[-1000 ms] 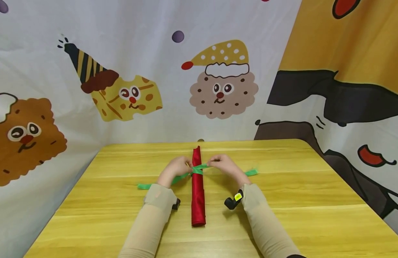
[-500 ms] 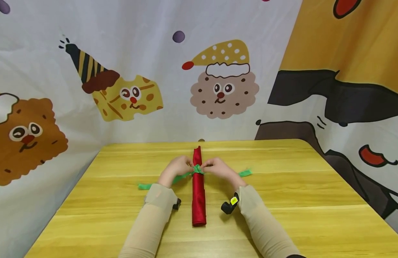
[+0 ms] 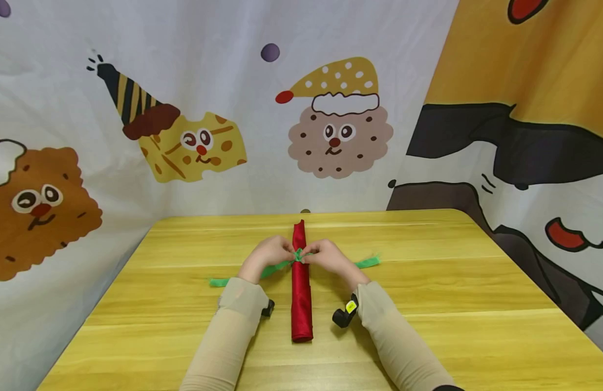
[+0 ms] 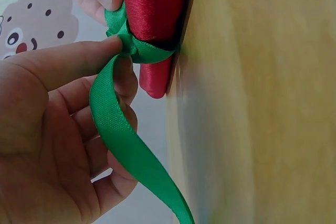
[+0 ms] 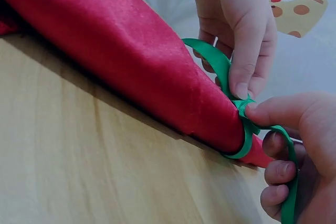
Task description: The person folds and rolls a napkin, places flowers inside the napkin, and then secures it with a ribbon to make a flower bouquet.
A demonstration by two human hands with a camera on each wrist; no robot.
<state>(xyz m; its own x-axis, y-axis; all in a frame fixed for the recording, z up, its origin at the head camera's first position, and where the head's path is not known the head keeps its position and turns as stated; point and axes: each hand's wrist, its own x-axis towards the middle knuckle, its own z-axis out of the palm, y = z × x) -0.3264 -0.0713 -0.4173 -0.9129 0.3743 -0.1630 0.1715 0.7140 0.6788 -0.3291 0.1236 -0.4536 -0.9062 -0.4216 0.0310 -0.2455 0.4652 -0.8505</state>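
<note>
A rolled red satiny cloth lies lengthwise on the table, pointing away from me. Round its far half runs a green ribbon, crossed into a knot on top. My left hand pinches the ribbon between thumb and forefinger close to the knot, from the left side. From the right, my right hand pinches the ribbon at the knot too, its thumb tip right on it in the right wrist view. One ribbon tail trails out to the left and another to the right on the tabletop.
The wooden table stretches out on both sides of the roll. A curtain printed with cartoon biscuits and cheese hangs behind its far edge. A black wrist camera sticks out inward from the right sleeve.
My right hand has moved left from beside the roll to the knot, and the raised ribbon there has drawn into a small bunch. The right tail has shifted slightly left. The left hand stays nearly still.
</note>
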